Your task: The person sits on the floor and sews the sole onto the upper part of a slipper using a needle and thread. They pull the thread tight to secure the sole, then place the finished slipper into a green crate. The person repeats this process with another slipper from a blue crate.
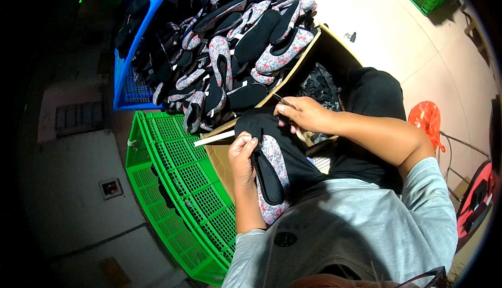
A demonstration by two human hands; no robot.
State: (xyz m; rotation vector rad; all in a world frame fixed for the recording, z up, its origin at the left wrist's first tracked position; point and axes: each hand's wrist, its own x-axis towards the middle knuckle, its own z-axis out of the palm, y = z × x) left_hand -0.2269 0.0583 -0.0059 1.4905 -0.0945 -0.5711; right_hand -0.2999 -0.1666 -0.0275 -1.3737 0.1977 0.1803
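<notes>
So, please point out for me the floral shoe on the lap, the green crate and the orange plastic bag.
floral shoe (272, 175): head view, on its black insole.
green crate (178, 183): head view, on its gridded wall.
orange plastic bag (426, 118): head view, on the middle of the bag.

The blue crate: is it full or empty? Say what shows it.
Full. The blue crate is heaped with floral and black slippers that rise above its rim and spill toward the cardboard box.
</notes>
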